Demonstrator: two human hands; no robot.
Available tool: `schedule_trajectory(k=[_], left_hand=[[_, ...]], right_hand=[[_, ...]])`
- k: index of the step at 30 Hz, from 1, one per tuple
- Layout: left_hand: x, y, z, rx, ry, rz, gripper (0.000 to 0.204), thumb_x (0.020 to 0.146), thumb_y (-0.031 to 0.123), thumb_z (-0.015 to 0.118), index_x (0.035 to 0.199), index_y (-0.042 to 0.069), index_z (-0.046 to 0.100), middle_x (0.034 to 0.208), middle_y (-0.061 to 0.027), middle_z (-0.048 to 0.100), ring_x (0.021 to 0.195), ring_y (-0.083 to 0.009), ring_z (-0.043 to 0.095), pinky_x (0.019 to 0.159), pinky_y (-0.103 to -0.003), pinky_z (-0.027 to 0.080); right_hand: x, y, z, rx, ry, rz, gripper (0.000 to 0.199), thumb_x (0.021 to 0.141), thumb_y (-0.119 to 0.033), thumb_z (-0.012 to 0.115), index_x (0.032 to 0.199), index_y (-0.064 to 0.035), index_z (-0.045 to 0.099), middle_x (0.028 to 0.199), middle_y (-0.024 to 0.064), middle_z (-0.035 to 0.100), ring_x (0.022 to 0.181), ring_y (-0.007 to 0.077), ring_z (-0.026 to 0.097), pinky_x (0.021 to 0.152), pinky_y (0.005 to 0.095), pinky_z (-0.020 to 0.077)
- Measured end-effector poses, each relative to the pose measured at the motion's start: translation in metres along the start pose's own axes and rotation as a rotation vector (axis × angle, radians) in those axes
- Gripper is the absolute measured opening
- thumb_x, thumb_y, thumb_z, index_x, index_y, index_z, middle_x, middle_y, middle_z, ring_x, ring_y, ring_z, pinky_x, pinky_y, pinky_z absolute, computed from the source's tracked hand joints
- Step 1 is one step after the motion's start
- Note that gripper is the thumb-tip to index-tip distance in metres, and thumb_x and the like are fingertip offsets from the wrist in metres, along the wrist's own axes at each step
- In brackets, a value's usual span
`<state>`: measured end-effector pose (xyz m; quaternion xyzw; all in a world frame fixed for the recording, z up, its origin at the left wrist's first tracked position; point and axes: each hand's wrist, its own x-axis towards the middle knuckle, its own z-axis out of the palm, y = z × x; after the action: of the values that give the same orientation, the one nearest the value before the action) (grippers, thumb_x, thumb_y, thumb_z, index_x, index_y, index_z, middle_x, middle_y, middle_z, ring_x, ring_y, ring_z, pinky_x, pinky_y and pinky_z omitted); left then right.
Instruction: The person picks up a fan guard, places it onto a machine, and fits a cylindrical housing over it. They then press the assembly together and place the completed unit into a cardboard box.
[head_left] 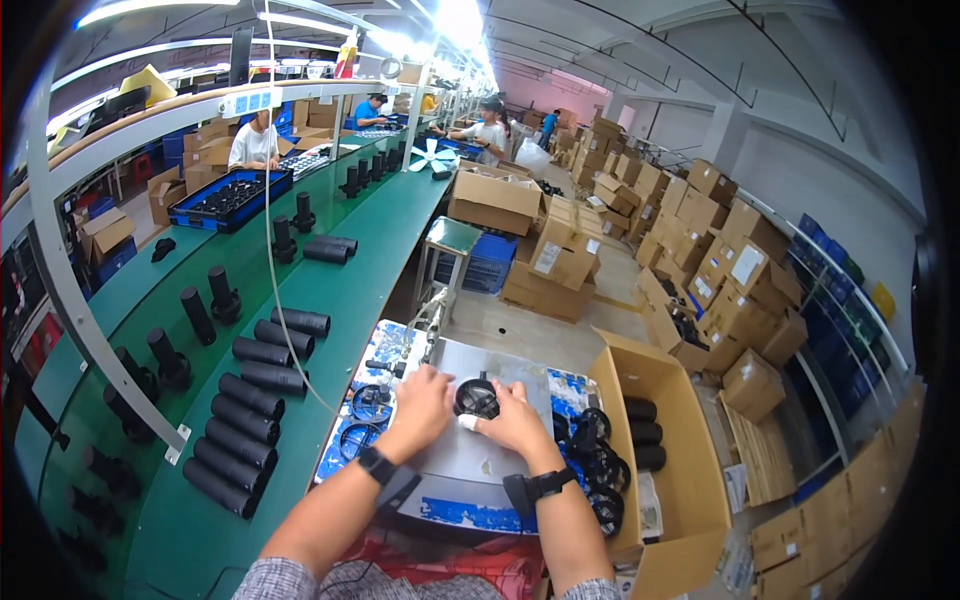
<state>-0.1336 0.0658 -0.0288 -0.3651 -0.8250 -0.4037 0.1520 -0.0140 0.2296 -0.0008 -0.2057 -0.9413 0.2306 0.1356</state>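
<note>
A round black plastic part [477, 399] with a grid-like inside stands over the grey metal plate [465, 456] on the worktable before me. My right hand [513, 418] grips its right side, thumb at the lower edge; the thumb has a white covering. Just left of the part is my left hand [424, 408], its fingers curled and pointing away from me. Their tips are partly hidden, so what they hold, if anything, does not show. Beyond that hand stands a metal fitting [432, 335]. Black ring-shaped parts [361, 438] lie left of my left wrist.
Several black round parts [603, 468] are piled at the table's right, beside an open cardboard box [690, 470] with black tubes. On the left, a green conveyor [330, 285] carries rows of black tubes [236, 440]. A white cable [275, 260] hangs over it. People work farther back.
</note>
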Motion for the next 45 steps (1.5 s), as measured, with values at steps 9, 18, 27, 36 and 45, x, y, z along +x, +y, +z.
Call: schedule_trajectory(k=[9,18,27,36,45], left_hand=[[0.032,-0.128,-0.039,0.445,-0.228,-0.057,0.016,0.089,0.002,0.065,0.102,0.008,0.073,0.11,-0.0139,0.068,0.11,-0.0364,0.066,0.09,-0.051,0.054],[0.084,-0.204,-0.029,0.754,-0.482,0.296,0.017,0.091,0.017,0.074,0.106,0.009,0.076,0.111,-0.0146,0.068,0.098,-0.037,0.072,0.08,-0.047,0.062],[0.003,0.018,-0.087,-0.201,-0.263,0.348,0.02,0.098,0.021,0.069,0.113,0.008,0.067,0.108,-0.0162,0.068,0.097,-0.0365,0.07,0.08,-0.049,0.058],[-0.006,-0.006,-0.014,-0.105,-0.407,0.485,0.032,0.1,0.022,0.066,0.129,0.01,0.062,0.112,-0.0118,0.068,0.096,-0.0376,0.071,0.08,-0.049,0.057],[-0.012,0.007,-0.003,0.052,-0.293,0.526,0.021,0.1,0.024,0.062,0.116,0.012,0.062,0.102,-0.0083,0.064,0.084,-0.0302,0.07,0.071,-0.047,0.055]], right_hand=[[-0.002,-0.014,-0.017,-0.094,-0.106,0.009,0.101,0.072,-0.053,0.085,0.156,-0.0088,0.051,0.142,0.0184,0.053,0.125,0.0405,0.064,0.105,0.0467,0.054],[0.002,-0.028,-0.011,-0.051,-0.084,0.04,0.102,0.07,-0.054,0.085,0.157,-0.0133,0.051,0.138,0.0165,0.054,0.125,0.0388,0.064,0.106,0.0478,0.0527],[0.015,0.028,0.003,0.064,-0.049,-0.044,0.084,0.077,-0.05,0.084,0.148,-0.0122,0.061,0.137,0.0205,0.056,0.124,0.0401,0.064,0.105,0.0454,0.0534],[0.038,-0.001,0.01,-0.159,0.001,0.081,0.049,0.077,-0.032,0.083,0.117,-0.005,0.075,0.111,0.0226,0.071,0.112,0.0399,0.07,0.098,0.0461,0.0571],[0.047,0.03,0.029,-0.055,0.289,-0.02,0.027,0.071,-0.02,0.084,0.09,-0.002,0.075,0.096,0.0205,0.075,0.088,0.0383,0.073,0.081,0.0456,0.0599]])
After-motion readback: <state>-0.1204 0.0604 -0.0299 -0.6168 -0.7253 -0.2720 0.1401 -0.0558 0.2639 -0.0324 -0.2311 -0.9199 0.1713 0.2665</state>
